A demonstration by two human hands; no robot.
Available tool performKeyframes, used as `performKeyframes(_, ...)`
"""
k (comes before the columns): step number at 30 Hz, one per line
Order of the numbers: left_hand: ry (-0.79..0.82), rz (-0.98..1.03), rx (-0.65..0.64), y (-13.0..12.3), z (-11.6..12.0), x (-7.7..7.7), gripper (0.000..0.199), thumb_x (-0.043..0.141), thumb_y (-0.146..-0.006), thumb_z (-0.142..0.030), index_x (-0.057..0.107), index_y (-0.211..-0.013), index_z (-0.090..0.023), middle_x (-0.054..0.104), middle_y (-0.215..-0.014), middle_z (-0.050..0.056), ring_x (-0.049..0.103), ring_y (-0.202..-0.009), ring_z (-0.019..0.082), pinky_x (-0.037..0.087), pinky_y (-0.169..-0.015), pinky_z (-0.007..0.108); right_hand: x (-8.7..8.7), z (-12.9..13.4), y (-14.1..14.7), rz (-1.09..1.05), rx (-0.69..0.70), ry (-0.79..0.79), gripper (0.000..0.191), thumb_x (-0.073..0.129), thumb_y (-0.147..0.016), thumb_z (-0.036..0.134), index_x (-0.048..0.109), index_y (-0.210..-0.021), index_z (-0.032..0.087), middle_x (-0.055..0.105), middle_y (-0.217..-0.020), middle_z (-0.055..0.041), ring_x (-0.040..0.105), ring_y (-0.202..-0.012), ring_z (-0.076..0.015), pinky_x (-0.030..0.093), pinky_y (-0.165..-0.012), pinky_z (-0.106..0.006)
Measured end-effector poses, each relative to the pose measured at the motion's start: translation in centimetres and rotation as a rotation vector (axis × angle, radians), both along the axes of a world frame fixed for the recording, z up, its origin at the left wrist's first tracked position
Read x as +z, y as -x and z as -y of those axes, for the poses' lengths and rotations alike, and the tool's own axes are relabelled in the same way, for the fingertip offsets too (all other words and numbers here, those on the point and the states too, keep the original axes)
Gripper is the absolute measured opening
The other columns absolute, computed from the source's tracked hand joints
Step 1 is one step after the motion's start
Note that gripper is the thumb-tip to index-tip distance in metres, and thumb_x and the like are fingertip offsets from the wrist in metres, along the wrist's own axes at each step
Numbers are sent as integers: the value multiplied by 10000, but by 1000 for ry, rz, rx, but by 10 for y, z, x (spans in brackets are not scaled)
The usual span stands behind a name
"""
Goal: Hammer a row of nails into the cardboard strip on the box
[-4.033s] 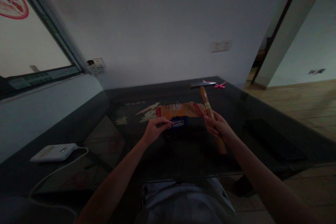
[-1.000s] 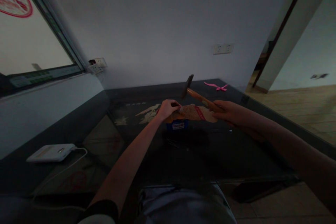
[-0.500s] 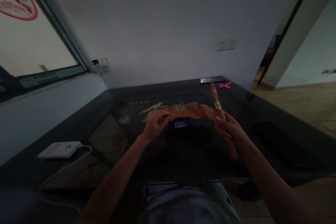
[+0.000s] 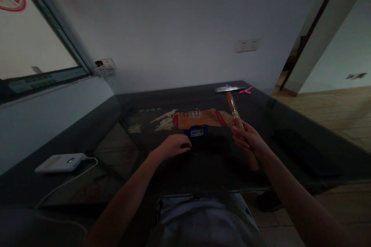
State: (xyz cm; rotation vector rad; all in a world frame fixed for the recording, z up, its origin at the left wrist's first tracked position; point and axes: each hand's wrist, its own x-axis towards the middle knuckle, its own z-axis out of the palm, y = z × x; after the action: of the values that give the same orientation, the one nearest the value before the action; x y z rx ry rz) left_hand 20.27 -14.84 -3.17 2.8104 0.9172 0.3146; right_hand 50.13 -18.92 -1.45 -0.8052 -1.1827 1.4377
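Observation:
My right hand (image 4: 248, 137) is wrapped round the wooden handle of a hammer (image 4: 234, 110), whose metal head points up and away. A patterned orange-and-red strip (image 4: 203, 119) with several nails (image 4: 191, 113) standing along its top stretches between the hammer handle and the left. Its right end touches my right hand's fingertips. Under the strip sits a small blue box (image 4: 197, 132) with a white label. My left hand (image 4: 176, 145) is low at the dark table, left of and nearer than the blue box, fingertips together; whatever they pinch is too small to make out.
A white power bank (image 4: 62, 163) with a white cable lies on the left of the dark table (image 4: 214, 177). At the back right is a pink ribbon (image 4: 246, 90). A dark flat object (image 4: 304, 152) lies on the right. Wall sockets (image 4: 248, 45) are behind.
My left hand has left the strip's left end and moved down towards the tabletop. The hammer's head now shows above its handle, slightly left of before. The view has shifted a little.

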Motion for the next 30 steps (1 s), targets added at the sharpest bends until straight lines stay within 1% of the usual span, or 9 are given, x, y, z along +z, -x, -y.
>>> performKeyframes(4, 30, -14, 3, 0, 2, 3, 91, 569, -813, -244, 624, -865, -192, 622, -911, 13, 573, -857, 134, 426, -731, 227, 2, 1, 2, 21, 7, -1, 271, 658, -754, 320, 427, -861, 224, 372, -450, 134, 246, -248, -9, 196, -238, -121)
performKeyframes(9, 47, -13, -78, -10, 6, -2, 128, 602, -800, -301, 631, -872, -200, 623, -916, 16, 567, -886, 145, 411, -776, 250, 1, 3, 3, 52, 3, 1, 270, 652, -762, 313, 426, -881, 223, 380, -445, 136, 258, -248, -13, 209, -241, -117)
performKeyframes(16, -37, -52, -128, -20, 10, -7, 132, 571, -828, -306, 634, -894, -210, 624, -939, 22, 558, -910, 151, 383, -806, 275, -2, 2, 3, 53, 22, -20, 286, 651, -761, 312, 416, -896, 221, 383, -437, 140, 269, -248, -15, 233, -241, -116)
performKeyframes(20, -139, -108, -157, -24, 9, -9, 129, 531, -854, -279, 628, -885, -199, 625, -928, 30, 553, -905, 155, 372, -818, 290, -1, 3, 3, 64, 25, -25, 291, 647, -760, 322, 412, -899, 221, 380, -439, 140, 261, -248, -13, 226, -238, -117)
performKeyframes(23, -205, -134, -156, -26, 9, -13, 111, 529, -848, -247, 619, -875, -188, 626, -908, 34, 554, -895, 162, 369, -819, 302, -1, 2, 2, 62, 17, -26, 293, 647, -756, 324, 405, -887, 222, 383, -448, 138, 267, -251, -14, 227, -242, -121)
performKeyframes(26, -210, -143, -138, -28, 10, -15, 82, 544, -825, -220, 609, -857, -181, 625, -893, 33, 554, -877, 163, 376, -792, 296, -1, 2, 2, 60, 17, -23, 295, 647, -756, 323, 404, -890, 223, 380, -452, 138, 268, -252, -15, 226, -243, -124)
performKeyframes(30, -191, -134, -124, -28, 11, -13, 68, 548, -808, -200, 594, -853, -178, 623, -889, 28, 555, -866, 161, 384, -778, 287, -3, 2, 1, 57, 17, -26, 297, 648, -758, 317, 408, -903, 220, 377, -449, 139, 266, -253, -15, 226, -244, -123)
